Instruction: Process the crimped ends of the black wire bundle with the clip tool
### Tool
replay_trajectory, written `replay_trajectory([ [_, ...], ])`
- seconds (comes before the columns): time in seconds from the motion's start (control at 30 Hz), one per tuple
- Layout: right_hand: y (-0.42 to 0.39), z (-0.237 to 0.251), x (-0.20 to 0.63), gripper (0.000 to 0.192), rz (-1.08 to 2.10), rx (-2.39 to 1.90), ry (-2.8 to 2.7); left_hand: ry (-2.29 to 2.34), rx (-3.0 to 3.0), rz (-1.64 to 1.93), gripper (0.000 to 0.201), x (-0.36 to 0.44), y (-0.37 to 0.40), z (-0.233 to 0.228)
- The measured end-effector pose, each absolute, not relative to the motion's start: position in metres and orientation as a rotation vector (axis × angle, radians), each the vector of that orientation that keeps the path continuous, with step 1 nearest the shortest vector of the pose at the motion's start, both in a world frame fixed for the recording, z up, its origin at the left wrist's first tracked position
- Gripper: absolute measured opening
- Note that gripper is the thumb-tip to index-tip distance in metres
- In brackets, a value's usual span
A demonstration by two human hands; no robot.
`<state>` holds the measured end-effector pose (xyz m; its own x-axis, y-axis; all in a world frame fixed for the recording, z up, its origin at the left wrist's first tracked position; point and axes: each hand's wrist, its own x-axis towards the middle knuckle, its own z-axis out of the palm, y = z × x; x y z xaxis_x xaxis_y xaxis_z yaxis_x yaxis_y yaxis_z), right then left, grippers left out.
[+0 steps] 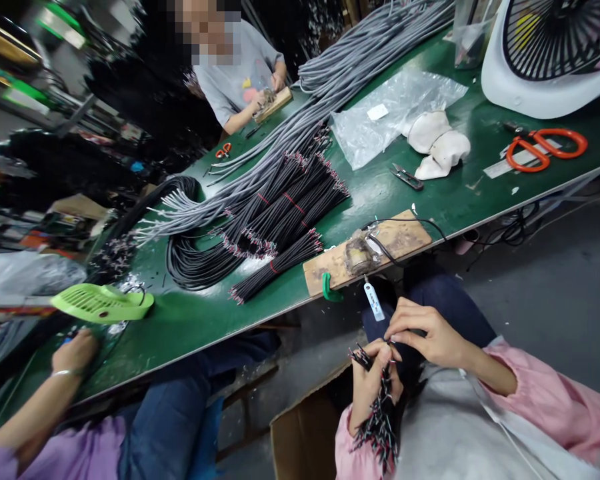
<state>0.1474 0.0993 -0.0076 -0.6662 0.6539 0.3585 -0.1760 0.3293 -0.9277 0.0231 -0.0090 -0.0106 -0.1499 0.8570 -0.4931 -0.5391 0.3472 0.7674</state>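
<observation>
- While the left hand (373, 387) was wrapped in a fist around the wire bundle (380, 420), the bundle sat low over the lap, at about 5 o'clock from the board (367, 250).
- The right hand (430, 333) lay just at 1 o'clock of the left, its fingertips pressed together, pinching what looked like one wire end at the bundle's top; the end itself was too small to tell for sure.
- The bundle looked light, thin and floppy: stripped ends splayed out above and below the fist, so a grip around the middle seemed the place to hold it.
- The single wires probably slipped loose easily and bent at the tips, so a fingertip pinch near the end suited them.
- At 10 o'clock of the board, black cables (280, 213) lay on the table (190, 320).
- A co-worker's hand (75, 353) rested at the table's 8 o'clock edge.
</observation>
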Motion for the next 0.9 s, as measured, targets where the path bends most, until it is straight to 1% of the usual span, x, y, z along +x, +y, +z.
replay_trajectory([
  [0.27,0.095,-0.004,0.148,0.016,1.416,-0.475,-1.925,1.238,0.429,1.236,0.027,0.024,-0.007,-0.012],
  [0.33,0.093,-0.005,0.149,0.016,1.489,-0.535,-1.894,1.244,0.423,1.263,0.024,0.023,-0.006,-0.012],
  [0.4,0.092,-0.010,0.149,0.019,1.725,-0.577,-1.784,1.264,0.456,1.298,0.021,0.021,-0.004,-0.010],
  [0.5,0.095,-0.018,0.145,0.028,2.193,-0.529,-1.497,1.383,0.659,1.283,0.019,0.016,0.000,-0.003],
  [0.53,0.098,-0.020,0.142,0.030,2.268,-0.537,-1.409,1.441,0.738,1.275,0.017,0.013,0.002,0.000],
  [0.6,0.108,-0.019,0.134,0.032,2.234,-0.639,-1.315,1.547,0.872,1.279,0.015,0.010,0.004,0.007],
  [0.67,0.119,-0.012,0.124,0.037,2.094,-0.740,-1.318,1.621,0.965,1.312,0.014,0.007,0.006,0.012],
  [0.73,0.129,-0.005,0.113,0.043,2.040,-0.745,-1.340,1.655,1.000,1.349,0.013,0.005,0.007,0.014],
  [0.8,0.133,-0.001,0.104,0.045,2.096,-0.709,-1.291,1.647,0.974,1.369,0.013,0.003,0.008,0.013],
  [0.9,0.131,-0.004,0.095,0.044,2.249,-0.617,-1.073,1.554,0.882,1.371,0.013,0.001,0.012,0.010],
])
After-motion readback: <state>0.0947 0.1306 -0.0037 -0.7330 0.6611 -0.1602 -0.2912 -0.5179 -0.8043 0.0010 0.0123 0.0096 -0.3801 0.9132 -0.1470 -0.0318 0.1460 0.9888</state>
